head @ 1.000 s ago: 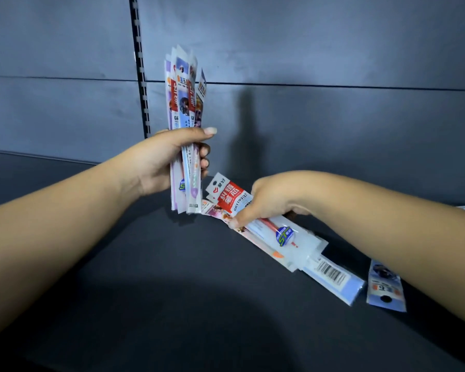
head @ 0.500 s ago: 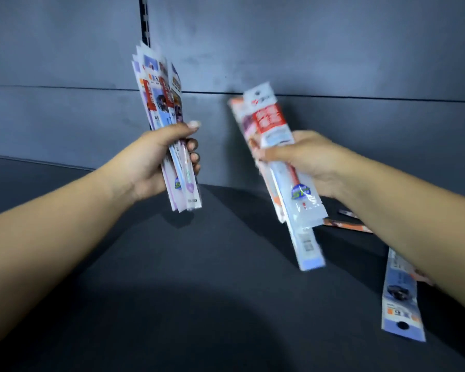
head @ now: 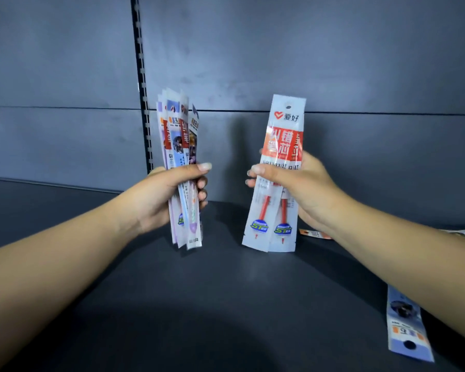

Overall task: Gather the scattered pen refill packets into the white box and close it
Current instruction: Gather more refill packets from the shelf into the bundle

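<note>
nearest me, low on my right, a blue pen refill packet (head: 408,328) lies flat on the dark shelf (head: 226,304), not yet collected, and a little further back an orange-printed packet (head: 314,233) pokes out from behind my right wrist, so i judge i am mid-gather, with the boxing and closing not yet begun. the white box is not in view. my forearms reach forward from both lower corners, wrists level. my left hand (head: 169,197) has its thumb over the front and fingers curled behind a fanned bundle of refill packets (head: 179,146), held upright just above the shelf. my right hand (head: 293,186) pinches two red refill packets (head: 278,173) upright, thumb across the front, well apart from the bundle. next i should probably merge these into the left bundle, freeing my right hand for the strays. behind stands the grey back panel (head: 306,63).
</note>
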